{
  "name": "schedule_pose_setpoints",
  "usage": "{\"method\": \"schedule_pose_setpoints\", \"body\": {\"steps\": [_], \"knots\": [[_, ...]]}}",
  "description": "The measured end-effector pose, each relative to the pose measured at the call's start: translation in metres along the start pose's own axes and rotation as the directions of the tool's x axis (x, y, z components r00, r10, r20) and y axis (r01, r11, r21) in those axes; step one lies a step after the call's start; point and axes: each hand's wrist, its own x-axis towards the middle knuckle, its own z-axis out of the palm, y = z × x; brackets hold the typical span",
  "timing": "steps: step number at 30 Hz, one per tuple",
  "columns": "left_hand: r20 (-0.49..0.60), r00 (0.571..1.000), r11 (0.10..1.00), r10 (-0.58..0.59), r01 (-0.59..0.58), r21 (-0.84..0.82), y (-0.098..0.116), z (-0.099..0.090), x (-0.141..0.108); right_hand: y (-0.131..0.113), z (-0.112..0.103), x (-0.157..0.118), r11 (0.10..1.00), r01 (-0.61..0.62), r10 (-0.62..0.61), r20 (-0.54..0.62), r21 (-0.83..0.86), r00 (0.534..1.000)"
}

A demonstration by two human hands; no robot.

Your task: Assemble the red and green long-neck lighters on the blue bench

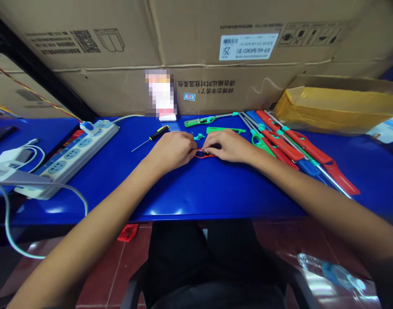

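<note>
The bare left hand (170,150) and bare right hand (227,146) are close together and seem to pinch a thin red plastic loop (205,156).

Corrugated cardboard cartons (196,38) stand stacked directly behind the blue desk (216,193); glossy red floor tiles (100,270) lie below, with a black chair (299,287) at the near side.

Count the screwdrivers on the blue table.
1: a yellow-and-black screwdriver lying beyond the left hand, its shaft pointing toward the power strip. Another could be hidden among the long parts at right.
</note>
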Motion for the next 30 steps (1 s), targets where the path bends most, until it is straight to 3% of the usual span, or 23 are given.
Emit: {"method": "schedule_pose_setpoints", "body": {"steps": [5,8,13,16,20,23,27,30], "knots": [[-0.022,0.999,0.983,-0.031,0.027,-0.180,-0.015,-0.002,0.003,-0.002,-0.001,0.001,1.000,0.009,-0.009,0.002,-0.011,1.000],[-0.157,0.966,0.955,-0.207,0.164,-0.249,-0.028,-0.003,0.015,-0.002,-0.001,0.001,1.000,0.017,-0.017,0.009,-0.013,1.000],[-0.058,0.995,0.988,-0.082,0.073,-0.139,-0.031,0.013,0.046,0.002,-0.001,0.000,1.000,0.030,-0.030,0.009,-0.006,1.000],[-0.042,0.994,0.986,-0.102,0.096,-0.135,-0.029,0.018,0.052,0.004,-0.003,-0.002,0.998,0.063,-0.064,0.019,0.018,0.998],[-0.206,0.957,0.923,-0.204,0.118,-0.367,-0.030,-0.002,0.033,0.004,-0.009,-0.006,0.993,0.109,-0.111,0.059,0.032,0.992],[-0.106,0.971,0.809,-0.216,0.117,-0.575,-0.026,-0.016,0.012,0.006,-0.013,-0.008,0.992,0.116,-0.120,0.096,0.050,0.988],[-0.047,0.967,0.721,-0.251,0.154,-0.676,-0.012,-0.011,-0.003,0.012,-0.014,-0.008,0.987,0.121,-0.132,0.112,0.105,0.985],[-0.034,0.977,0.736,-0.211,0.136,-0.664,-0.005,-0.006,-0.002,0.017,-0.013,-0.008,0.985,0.122,-0.136,0.116,0.123,0.984]]}}
